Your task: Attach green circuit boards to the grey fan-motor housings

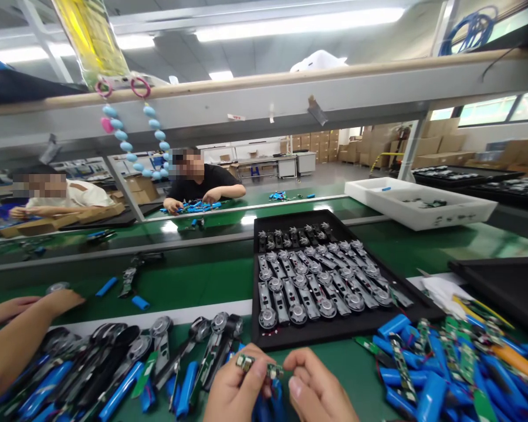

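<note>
My left hand (237, 390) and my right hand (317, 390) are close together at the bottom centre, pinching a small green circuit board (257, 366) between their fingertips. Thin wires seem to run down from it, though my fingers hide part of it. To the right lies a heap of blue cylindrical cells (426, 381) mixed with green circuit strips. To the left, a row of grey-and-black tool housings with round heads (198, 346) lies among more blue cells. Just ahead of my hands, a black tray (299, 334) holds several rows of grey housings. Another person's arm (22, 346) reaches in from the left edge.
A green conveyor belt (193, 287) runs across the bench with a few loose parts. A white plastic bin (418, 202) sits beyond the tray. Overhead runs a wood-topped shelf rail (264, 105). Two co-workers (202, 181) sit beyond it, with cardboard boxes at the back.
</note>
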`<state>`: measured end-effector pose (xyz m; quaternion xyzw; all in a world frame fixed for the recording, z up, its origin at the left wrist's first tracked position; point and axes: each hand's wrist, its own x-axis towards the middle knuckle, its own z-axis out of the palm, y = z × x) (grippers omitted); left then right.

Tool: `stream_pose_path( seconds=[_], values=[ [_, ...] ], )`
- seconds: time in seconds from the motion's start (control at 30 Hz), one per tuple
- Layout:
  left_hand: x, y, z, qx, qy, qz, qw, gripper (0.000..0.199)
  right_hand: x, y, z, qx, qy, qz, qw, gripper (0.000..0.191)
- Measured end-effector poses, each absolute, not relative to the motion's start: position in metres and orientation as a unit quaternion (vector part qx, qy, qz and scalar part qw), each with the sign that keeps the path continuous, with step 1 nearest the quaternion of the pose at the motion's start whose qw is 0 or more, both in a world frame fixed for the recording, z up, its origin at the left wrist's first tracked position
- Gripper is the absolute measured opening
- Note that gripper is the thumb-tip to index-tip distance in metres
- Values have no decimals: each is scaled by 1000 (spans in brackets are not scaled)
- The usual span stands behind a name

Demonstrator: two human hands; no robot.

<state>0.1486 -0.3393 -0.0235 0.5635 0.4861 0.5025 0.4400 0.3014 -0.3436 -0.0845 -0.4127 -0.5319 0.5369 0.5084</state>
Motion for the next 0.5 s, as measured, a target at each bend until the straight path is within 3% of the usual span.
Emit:
stream_pose_path(
  seconds=[0.17,0.4,0.5],
  values=[
    [147,-333,-36,457,513,505,522,54,305,-346,-73,-437,-560,505,489,40],
    [148,-336,-37,434,510,501,548,53,303,-347,-68,-386,-534,592,463,70],
    [149,-337,-37,429,511,502,550,54,303,-346,-70,-367,-541,596,466,71]
  ],
)
